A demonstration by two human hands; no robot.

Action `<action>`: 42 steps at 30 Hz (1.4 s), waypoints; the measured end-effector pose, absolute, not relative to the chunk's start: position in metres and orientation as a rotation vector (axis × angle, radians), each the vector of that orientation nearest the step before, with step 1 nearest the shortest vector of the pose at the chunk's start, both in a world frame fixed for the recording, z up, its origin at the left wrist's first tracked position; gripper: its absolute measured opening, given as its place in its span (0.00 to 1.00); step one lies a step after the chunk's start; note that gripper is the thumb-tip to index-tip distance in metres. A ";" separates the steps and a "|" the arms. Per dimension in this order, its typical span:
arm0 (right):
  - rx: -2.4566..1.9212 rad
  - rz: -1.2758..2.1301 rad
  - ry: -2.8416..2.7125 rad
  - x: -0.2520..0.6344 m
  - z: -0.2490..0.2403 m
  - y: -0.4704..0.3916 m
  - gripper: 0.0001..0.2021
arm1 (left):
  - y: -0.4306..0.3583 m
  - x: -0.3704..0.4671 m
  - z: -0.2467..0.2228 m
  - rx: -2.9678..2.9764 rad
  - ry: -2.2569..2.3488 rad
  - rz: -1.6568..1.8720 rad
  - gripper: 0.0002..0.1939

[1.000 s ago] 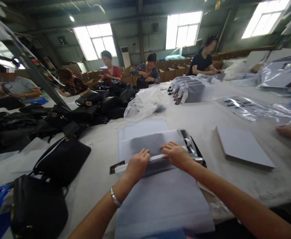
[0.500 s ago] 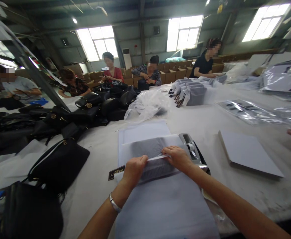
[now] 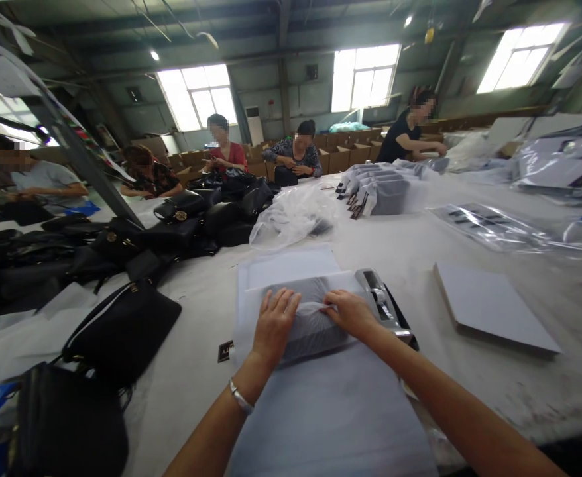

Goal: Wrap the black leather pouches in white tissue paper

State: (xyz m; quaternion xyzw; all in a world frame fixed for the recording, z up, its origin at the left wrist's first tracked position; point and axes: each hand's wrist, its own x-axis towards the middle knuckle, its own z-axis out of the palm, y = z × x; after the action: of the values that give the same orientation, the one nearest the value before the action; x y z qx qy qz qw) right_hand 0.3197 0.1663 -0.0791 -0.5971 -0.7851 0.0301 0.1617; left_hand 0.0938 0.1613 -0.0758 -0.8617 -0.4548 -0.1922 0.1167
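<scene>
A dark item wrapped in thin white tissue paper [image 3: 315, 334] lies on white sheets [image 3: 331, 417] in front of me. My left hand [image 3: 276, 321] rests on the left part of the wrapping, its fingers spread flat. My right hand [image 3: 348, 310] pinches the paper's edge near the middle of the bundle. A black label with lettering [image 3: 225, 351] shows left of the bundle. Just beyond my right hand is a silver tape dispenser [image 3: 383, 301].
Black bags [image 3: 122, 328] crowd the left side. White boards [image 3: 494, 308] lie at right, with clear plastic packs [image 3: 484, 225] behind them. Wrapped bundles [image 3: 385, 189] and crumpled plastic [image 3: 293, 215] lie farther back. Several people sit or stand across the table.
My left hand has gone from pinching the paper's edge to lying spread on the wrapping. My right hand still pinches the edge. The person at the back right has stretched an arm out.
</scene>
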 end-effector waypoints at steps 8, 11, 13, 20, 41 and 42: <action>-1.720 -0.014 -2.225 0.320 -0.076 0.172 0.05 | 0.134 0.111 -0.115 -2.528 -1.191 -0.589 0.16; -1.777 -0.081 -2.149 0.333 -0.070 0.178 0.05 | 0.137 0.111 -0.119 -2.546 -1.309 -0.510 0.21; -1.818 -0.140 -2.049 0.352 -0.067 0.175 0.06 | 0.140 0.110 -0.118 -2.587 -1.344 -0.460 0.23; -1.922 -0.137 -1.556 0.430 -0.094 0.101 0.13 | 0.142 0.111 -0.116 -2.645 -1.417 -0.436 0.25; -1.575 0.793 -0.640 0.386 -0.091 0.009 0.18 | 0.142 0.107 -0.113 -2.658 -1.381 -0.564 0.24; -1.553 0.886 -0.575 0.388 -0.095 0.005 0.18 | 0.142 0.108 -0.113 -2.658 -1.382 -0.567 0.25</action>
State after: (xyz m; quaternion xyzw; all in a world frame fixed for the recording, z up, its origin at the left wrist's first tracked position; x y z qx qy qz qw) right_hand 0.3880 0.0049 -0.0950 -0.6673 -0.2469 0.3807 0.5906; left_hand 0.1075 0.1420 -0.1131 -0.8709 -0.4527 -0.1857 0.0464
